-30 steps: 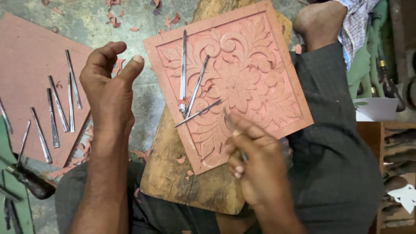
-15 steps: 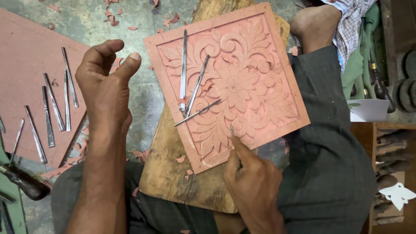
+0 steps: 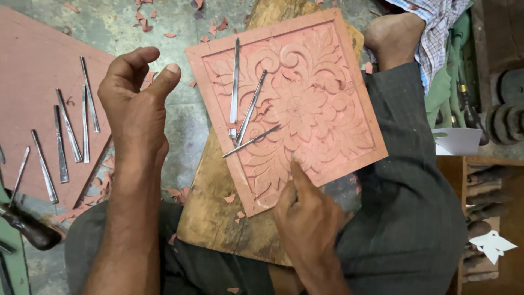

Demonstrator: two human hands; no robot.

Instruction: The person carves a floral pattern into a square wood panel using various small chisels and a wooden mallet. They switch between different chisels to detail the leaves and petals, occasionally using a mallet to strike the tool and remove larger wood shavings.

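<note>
Now the right hand (image 3: 308,218) has slid lower, one finger on the carved panel (image 3: 305,104); left hand (image 3: 134,106) stays lifted, grip apart, chisels (image 3: 65,136) at left.

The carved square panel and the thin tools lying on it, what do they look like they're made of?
The carved panel looks like reddish wood with a matte, unvarnished surface; matching shavings lie around it. It could be another soft board. The three thin tools look like bare steel: grey and shiny.
</note>
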